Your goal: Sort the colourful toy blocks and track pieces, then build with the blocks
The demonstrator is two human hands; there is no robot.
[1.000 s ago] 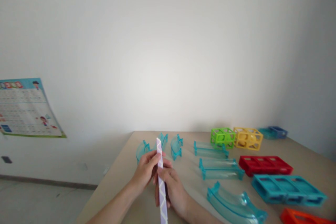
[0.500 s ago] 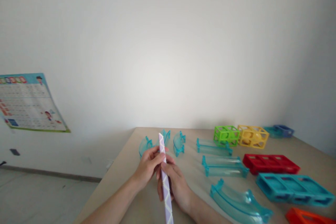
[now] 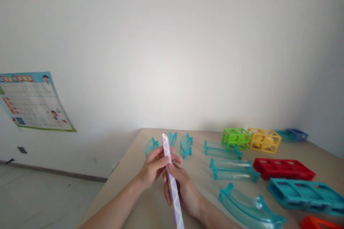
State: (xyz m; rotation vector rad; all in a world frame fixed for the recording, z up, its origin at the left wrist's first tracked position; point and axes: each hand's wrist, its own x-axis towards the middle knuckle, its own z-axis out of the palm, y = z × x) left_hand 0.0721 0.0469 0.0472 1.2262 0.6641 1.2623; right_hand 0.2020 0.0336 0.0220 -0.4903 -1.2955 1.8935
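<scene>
A long, straight snake puzzle (image 3: 175, 196), lavender with white zigzag lines, points away from me over the table. My left hand (image 3: 152, 169) pinches it near its far end, thumb on top. Just below, my right hand (image 3: 186, 188) grips it from the other side, its thumb close to the left one. The fingers underneath are partly hidden by the puzzle. Behind the hands lie small clear-teal curved track pieces (image 3: 186, 146), not touched by either hand.
Right of my hands lie straight teal tracks (image 3: 232, 170) and a long curved track (image 3: 249, 205). Farther right are a red frame (image 3: 283, 168), a teal frame (image 3: 307, 194), an orange piece (image 3: 317, 223), green (image 3: 235, 139) and yellow cubes (image 3: 264, 139). A wall stands behind the table (image 3: 120, 189).
The view has shifted slightly, so the table pieces sit a little farther right. The puzzle's near end has swung slightly right; both hands keep their hold.
</scene>
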